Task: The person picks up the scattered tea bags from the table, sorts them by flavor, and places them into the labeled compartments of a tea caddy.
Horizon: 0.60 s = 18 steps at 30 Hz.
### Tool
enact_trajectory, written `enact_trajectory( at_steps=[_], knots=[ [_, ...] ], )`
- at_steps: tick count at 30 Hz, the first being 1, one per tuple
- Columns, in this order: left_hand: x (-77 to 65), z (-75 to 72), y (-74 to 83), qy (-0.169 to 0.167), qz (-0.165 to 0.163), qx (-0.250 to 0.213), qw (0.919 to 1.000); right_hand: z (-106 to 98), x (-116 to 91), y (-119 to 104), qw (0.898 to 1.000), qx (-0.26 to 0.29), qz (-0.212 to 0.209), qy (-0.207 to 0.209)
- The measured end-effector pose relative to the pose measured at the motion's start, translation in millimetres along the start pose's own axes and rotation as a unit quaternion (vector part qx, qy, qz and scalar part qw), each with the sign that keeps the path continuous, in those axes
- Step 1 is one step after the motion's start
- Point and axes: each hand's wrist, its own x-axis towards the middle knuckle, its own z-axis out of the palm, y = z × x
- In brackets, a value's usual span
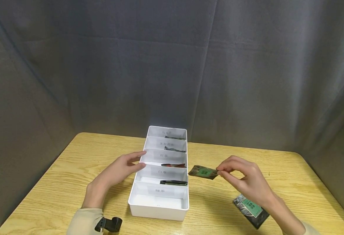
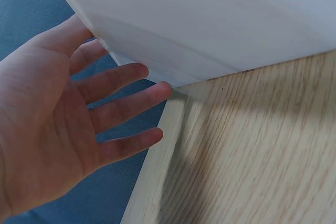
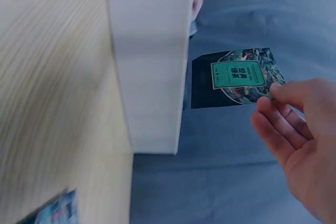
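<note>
A green tea sachet [image 1: 204, 172], dark with a green label, is pinched at one corner between the thumb and fingertips of my right hand [image 1: 248, 179]. It hangs in the air just right of the white divided box [image 1: 158, 212]; the right wrist view shows the sachet's label [image 3: 239, 74] face on. My left hand [image 1: 117, 173] rests its spread fingers against the box's left side, thumb and index at the rim. In the left wrist view, the left hand's fingers [image 2: 126, 108] are loosely extended along the white wall. Several sachets, among them a red one [image 1: 174, 165], stand in the box's rear compartments.
Another green-labelled sachet [image 1: 251, 209] lies on the wooden table [image 1: 218, 202] below my right forearm. The box's compartments carry printed labels on their dividers. A grey curtain [image 1: 172, 71] hangs behind the table. A black strap [image 1: 108, 224] is on my left wrist.
</note>
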Motion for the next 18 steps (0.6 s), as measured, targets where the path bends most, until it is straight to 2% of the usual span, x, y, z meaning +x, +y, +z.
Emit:
enact_trajectory(
  at_steps=[4,7,10,18],
  knots=[
    [-0.1,-0.1,-0.3,0.000,-0.002,0.000,1.0000,4.8,8.2,-12.8,0.996,0.029,-0.070,0.035],
    [0.0,-0.1,-0.5,0.001,-0.002,0.001,1.0000,9.1,14.2,-19.9,0.991,0.053,-0.116,0.044],
    [0.1,0.1,-1.0,0.000,-0.001,0.000,1.0000,12.7,18.5,-26.3,0.988,0.069,-0.135,0.043],
    [0.3,0.2,-1.0,0.001,0.001,0.001,1.0000,23.5,22.4,-36.5,0.983,0.095,-0.151,0.047]
  ],
)
